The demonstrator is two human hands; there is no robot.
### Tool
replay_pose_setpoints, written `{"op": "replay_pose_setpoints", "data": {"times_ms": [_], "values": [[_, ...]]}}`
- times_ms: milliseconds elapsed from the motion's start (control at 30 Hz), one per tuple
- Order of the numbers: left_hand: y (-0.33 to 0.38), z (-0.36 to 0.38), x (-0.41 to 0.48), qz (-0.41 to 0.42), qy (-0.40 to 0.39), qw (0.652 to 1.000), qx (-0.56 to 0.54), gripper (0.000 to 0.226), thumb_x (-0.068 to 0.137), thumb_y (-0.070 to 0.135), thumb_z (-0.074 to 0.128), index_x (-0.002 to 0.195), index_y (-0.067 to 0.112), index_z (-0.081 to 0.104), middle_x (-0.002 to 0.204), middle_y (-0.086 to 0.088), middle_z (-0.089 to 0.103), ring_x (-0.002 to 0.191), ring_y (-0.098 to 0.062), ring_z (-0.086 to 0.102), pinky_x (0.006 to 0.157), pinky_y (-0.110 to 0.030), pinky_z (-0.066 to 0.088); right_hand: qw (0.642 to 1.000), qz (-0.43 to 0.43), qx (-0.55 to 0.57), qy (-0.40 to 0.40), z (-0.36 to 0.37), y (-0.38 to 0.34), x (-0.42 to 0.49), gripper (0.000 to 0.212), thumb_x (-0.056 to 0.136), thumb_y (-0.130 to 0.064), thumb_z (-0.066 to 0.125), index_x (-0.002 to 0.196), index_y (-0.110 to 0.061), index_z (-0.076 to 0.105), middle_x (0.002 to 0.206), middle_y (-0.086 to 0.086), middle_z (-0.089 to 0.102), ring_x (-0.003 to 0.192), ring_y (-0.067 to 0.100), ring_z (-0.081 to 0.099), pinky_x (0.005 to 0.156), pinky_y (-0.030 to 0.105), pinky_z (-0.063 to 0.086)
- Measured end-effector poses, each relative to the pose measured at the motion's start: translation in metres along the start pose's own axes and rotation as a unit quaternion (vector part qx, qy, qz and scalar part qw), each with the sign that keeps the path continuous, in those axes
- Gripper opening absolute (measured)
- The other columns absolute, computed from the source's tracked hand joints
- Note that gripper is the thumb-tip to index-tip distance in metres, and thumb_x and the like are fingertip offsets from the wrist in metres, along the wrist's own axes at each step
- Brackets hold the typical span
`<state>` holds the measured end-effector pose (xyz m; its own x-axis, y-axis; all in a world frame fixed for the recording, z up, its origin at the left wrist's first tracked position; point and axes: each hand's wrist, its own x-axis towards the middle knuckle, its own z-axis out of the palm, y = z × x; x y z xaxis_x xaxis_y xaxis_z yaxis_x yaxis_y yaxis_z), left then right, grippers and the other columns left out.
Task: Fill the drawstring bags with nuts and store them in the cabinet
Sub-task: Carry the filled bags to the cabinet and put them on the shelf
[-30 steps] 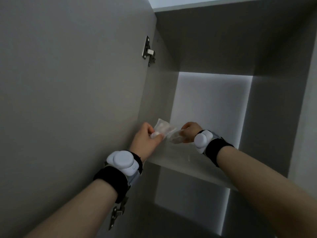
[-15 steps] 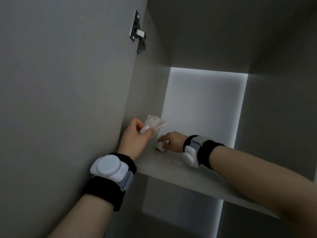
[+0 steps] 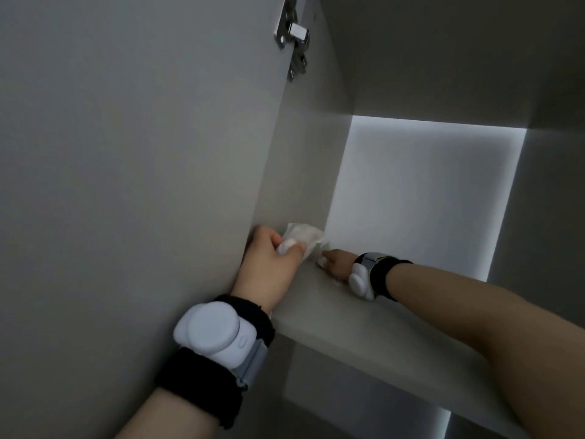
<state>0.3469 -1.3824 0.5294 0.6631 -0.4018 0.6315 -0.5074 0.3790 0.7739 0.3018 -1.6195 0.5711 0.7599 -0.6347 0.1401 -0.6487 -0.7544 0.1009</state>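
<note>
Both my hands reach up into a grey cabinet. My left hand (image 3: 270, 258) pinches a small white drawstring bag (image 3: 304, 237) at the left end of the shelf (image 3: 364, 324), close to the cabinet's left wall. My right hand (image 3: 337, 263) lies deeper on the shelf, palm down, fingers closed over a second white bag (image 3: 323, 262) of which only a small corner shows. The two bags sit close together, near the back left corner. Nuts are not visible.
The open cabinet door (image 3: 126, 185) fills the left side, with a metal hinge (image 3: 292, 36) at its top. The back panel (image 3: 421, 198) is lit brightly. A right wall (image 3: 550, 185) bounds the compartment, and a darker compartment lies below the shelf.
Both hands have gone from the shelf's front edge deeper into the cabinet. The right hand has lowered its bag onto the shelf; the left hand has carried its bag toward the back left corner.
</note>
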Motion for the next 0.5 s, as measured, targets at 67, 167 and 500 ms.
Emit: {"op": "replay_pose_setpoints", "data": {"times_ms": [67,167,500], "values": [[-0.001,-0.001,-0.001,-0.011,-0.007,1.0,0.003,0.029,0.084,0.026,0.066,0.08,0.011,0.041,0.074,-0.002,0.046,0.063,-0.01,0.042,0.054,-0.023,0.03,1.0,0.009,0.015,-0.013,0.003,-0.002,0.006,0.042,0.102,-0.027,0.035,0.139,-0.007,0.036,0.147,0.013,0.036,0.134,0.025,0.037,0.105,0.025,0.026],[0.0,-0.001,-0.001,-0.018,-0.009,1.0,0.008,0.03,0.084,0.026,0.066,0.08,0.012,0.04,0.07,0.0,0.045,0.059,-0.009,0.04,0.05,-0.019,0.029,1.0,0.018,0.015,-0.003,0.004,0.0,0.01,0.05,0.102,-0.029,0.032,0.146,-0.006,0.024,0.153,0.014,0.026,0.14,0.027,0.028,0.111,0.029,0.02],[0.007,-0.002,-0.006,-0.018,-0.037,0.999,0.032,0.031,0.086,0.031,0.064,0.08,0.014,0.039,0.07,0.0,0.047,0.063,-0.014,0.044,0.054,-0.025,0.032,0.978,0.022,0.159,0.131,-0.065,-0.024,-0.034,0.054,0.1,-0.033,0.036,0.144,-0.003,0.025,0.149,0.017,0.032,0.135,0.03,0.036,0.11,0.035,0.028]]}}
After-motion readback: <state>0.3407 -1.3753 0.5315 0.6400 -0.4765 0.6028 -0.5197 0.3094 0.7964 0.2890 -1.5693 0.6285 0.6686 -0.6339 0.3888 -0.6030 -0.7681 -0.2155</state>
